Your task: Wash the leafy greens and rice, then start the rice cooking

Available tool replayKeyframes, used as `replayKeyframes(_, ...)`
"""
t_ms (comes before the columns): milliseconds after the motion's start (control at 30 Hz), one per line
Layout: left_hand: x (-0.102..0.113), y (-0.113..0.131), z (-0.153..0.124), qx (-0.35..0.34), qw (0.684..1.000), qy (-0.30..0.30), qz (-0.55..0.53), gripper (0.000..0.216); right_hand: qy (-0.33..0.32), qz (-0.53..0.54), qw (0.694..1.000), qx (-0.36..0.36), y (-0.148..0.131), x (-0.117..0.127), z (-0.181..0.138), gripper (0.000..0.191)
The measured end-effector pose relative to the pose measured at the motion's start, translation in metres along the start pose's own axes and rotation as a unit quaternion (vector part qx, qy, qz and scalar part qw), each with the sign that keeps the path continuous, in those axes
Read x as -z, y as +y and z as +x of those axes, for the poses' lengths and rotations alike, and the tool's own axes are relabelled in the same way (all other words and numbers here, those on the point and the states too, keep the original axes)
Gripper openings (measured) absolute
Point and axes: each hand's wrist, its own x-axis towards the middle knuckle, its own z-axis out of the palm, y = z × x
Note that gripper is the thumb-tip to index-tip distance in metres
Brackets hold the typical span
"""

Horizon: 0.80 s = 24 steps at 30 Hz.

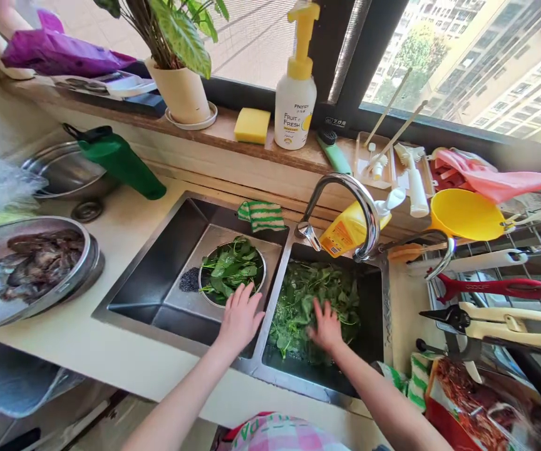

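Observation:
Leafy greens (pixel 298 300) float in water in the right sink basin (pixel 371 313). My right hand (pixel 327 327) reaches down into them, fingertips among the leaves; whether it grips any is hidden. In the left basin (pixel 153 263) sits a round metal bowl or strainer (pixel 264 275) holding more greens (pixel 233 266). My left hand (pixel 241 316) is over the near edge of that bowl, fingers spread, nothing visible in it. A small dark scrubber-like patch (pixel 188 280) lies left of the bowl.
The faucet (pixel 336 178) arches over the right basin, with a yellow bottle (pixel 345 228) behind it. A striped cloth (pixel 262 215) hangs at the left basin's back edge. Shrimp (pixel 40 263) fill a metal bowl (pixel 85 250) at left. Scissors (pixel 510 322) and a rack stand at right.

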Motion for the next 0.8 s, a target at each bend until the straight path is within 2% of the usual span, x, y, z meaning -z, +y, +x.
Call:
replayKeyframes(33, -0.004, 0.005, -0.005, -0.013, 1.000, 0.001, -0.020, 0.035, -0.024, -0.020, 0.997, 0.075, 0.001, -0.006, -0.006, 0.086)
replayKeyframes(67, -0.008, 0.007, -0.008, -0.026, 0.999, 0.002, -0.039, 0.034, -0.052, -0.042, 0.989, 0.130, 0.006, -0.010, -0.010, 0.082)
replayKeyframes(100, -0.012, 0.006, -0.009, -0.035, 0.998, 0.004, -0.054, 0.033, -0.067, -0.061, 0.985, 0.144, 0.012, -0.012, -0.011, 0.075)
replayKeyframes(167, -0.018, -0.004, -0.007, -0.028, 0.996, 0.014, -0.078, 0.030, -0.050, -0.068, 0.995, 0.056, 0.025, -0.009, -0.004, 0.060)
replayKeyframes(233, -0.022, -0.022, 0.004, 0.008, 0.995, 0.029, -0.092, 0.026, -0.023, -0.034, 0.997, -0.060, 0.027, -0.005, 0.005, 0.059)
replayKeyframes(267, -0.023, -0.033, 0.013, 0.029, 0.994, 0.035, -0.095, 0.026, -0.022, -0.012, 0.996, -0.086, 0.022, -0.004, 0.007, 0.060)
replayKeyframes(300, -0.024, -0.044, 0.024, 0.051, 0.993, 0.040, -0.094, 0.027, -0.033, 0.008, 0.996, -0.083, 0.014, -0.003, 0.007, 0.062)
replayKeyframes(367, -0.025, -0.066, 0.051, 0.095, 0.991, 0.050, -0.083, 0.034, -0.080, 0.049, 0.996, 0.002, -0.006, -0.001, 0.001, 0.063)
replayKeyframes(433, -0.024, -0.086, 0.083, 0.139, 0.986, 0.059, -0.067, 0.047, -0.124, 0.100, 0.981, 0.110, -0.022, 0.006, -0.009, 0.058)
replayKeyframes(500, -0.021, -0.102, 0.116, 0.170, 0.982, 0.058, -0.051, 0.060, -0.124, 0.140, 0.970, 0.153, -0.026, 0.023, -0.016, 0.050)
replayKeyframes(633, -0.015, -0.119, 0.166, 0.165, 0.986, 0.009, -0.025, 0.069, -0.044, 0.156, 0.983, 0.090, -0.004, 0.080, -0.004, 0.049)
replayKeyframes(700, -0.016, -0.122, 0.175, 0.156, 0.987, -0.030, -0.009, 0.056, -0.059, 0.171, 0.977, 0.113, 0.012, 0.104, 0.015, 0.050)
replayKeyframes(800, -0.021, -0.124, 0.166, 0.149, 0.985, -0.081, 0.019, 0.032, -0.084, 0.168, 0.974, 0.128, 0.020, 0.117, 0.052, 0.073)
